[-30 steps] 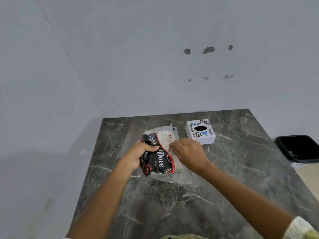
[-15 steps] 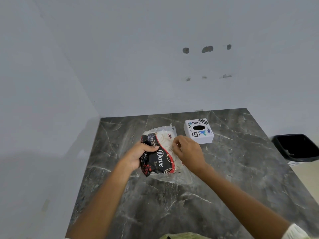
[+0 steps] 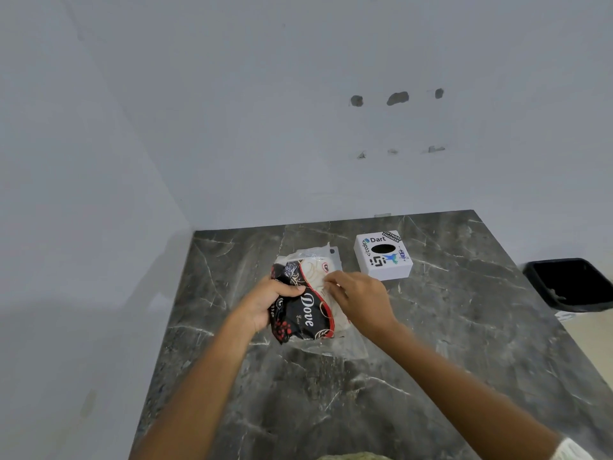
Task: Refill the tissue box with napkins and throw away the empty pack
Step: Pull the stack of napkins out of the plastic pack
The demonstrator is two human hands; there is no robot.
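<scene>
A dark grey marble-patterned countertop (image 3: 431,343) fills the lower half of the frame, set into a corner of plain white walls (image 3: 232,127). Near the middle of the frame, the left hand (image 3: 268,303) is clenched around the left side of a crinkled plastic napkin pack (image 3: 308,313), black and red with the word "Dove" in white script and a clear portion showing pale napkins inside. The pack sits low over the counter, its clear end trailing on the surface toward the lower right. The right hand (image 3: 360,300) lies on the pack's right side, its fingertips (image 3: 328,282) pinching at the clear plastic near the top; whether they have actually gripped the wrapping cannot be told. Just up and to the right of the pack, apart from it, stands a white square tissue box (image 3: 384,260) with a dark oval opening and stickers on top. At the right edge of the frame, beyond the counter, is a black rectangular bin (image 3: 544,280).
</scene>
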